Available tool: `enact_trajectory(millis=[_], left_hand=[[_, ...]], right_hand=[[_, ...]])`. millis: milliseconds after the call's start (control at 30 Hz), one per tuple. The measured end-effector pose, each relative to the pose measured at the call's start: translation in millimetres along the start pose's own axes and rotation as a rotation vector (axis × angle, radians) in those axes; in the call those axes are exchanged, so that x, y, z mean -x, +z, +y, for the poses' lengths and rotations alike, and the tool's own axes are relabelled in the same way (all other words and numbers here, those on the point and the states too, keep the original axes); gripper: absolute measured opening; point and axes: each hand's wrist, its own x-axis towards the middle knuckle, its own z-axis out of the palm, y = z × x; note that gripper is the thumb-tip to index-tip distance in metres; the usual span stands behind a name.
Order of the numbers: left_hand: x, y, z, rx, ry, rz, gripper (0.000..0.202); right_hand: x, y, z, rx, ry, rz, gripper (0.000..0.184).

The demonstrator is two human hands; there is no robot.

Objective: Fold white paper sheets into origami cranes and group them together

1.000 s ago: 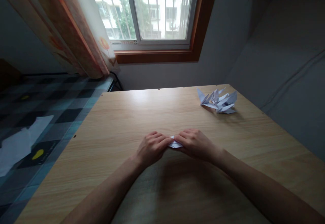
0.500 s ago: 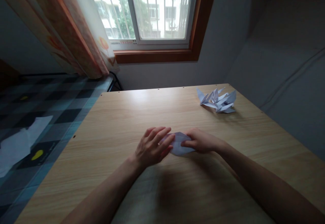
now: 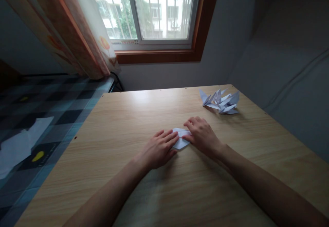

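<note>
A small folded sheet of white paper [image 3: 180, 144] lies on the wooden table, a crease line running across its middle. My left hand [image 3: 161, 148] rests flat over its left end, fingers stretched out and pressing it down. At the right end, my right hand [image 3: 202, 134] has its thumb and curled fingers on the paper, gripping that edge. Both ends of the paper are partly hidden under the fingers.
Several folded white paper figures [image 3: 221, 102] sit in a heap at the table's far right. Loose white sheets [image 3: 17, 146] lie on the checked bedspread [image 3: 77, 98] at left. A wall and window stand behind the wooden table [image 3: 123, 117].
The folded paper has come down from just above the table to lie flat on it. My left hand has flattened onto it, and my right hand has turned over its right end.
</note>
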Motion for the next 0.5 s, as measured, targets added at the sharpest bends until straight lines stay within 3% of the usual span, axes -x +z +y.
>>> enact_trajectory(millis=[100, 167, 333, 500], left_hand=[[-0.9, 1.6, -3.6, -0.012, -0.05, 0.047, 0.037], [-1.0, 2.8, -7.1, -0.024, -0.058, 0.096, 0.034], [0.8, 2.2, -11.6, -0.07, 0.0, 0.229, 0.022], [1.8, 1.1, -10.3, 0.035, -0.09, 0.211, 0.024]], right_hand=[[2.4, 11.5, -2.9, -0.073, -0.255, 0.044, 0.017], [3.6, 19.8, -4.2, -0.131, -0.323, 0.028, 0.02], [2.4, 32.0, -3.2, -0.118, -0.334, 0.065, 0.019], [3.8, 30.5, -4.9, -0.209, -0.243, 0.061, 0.021]])
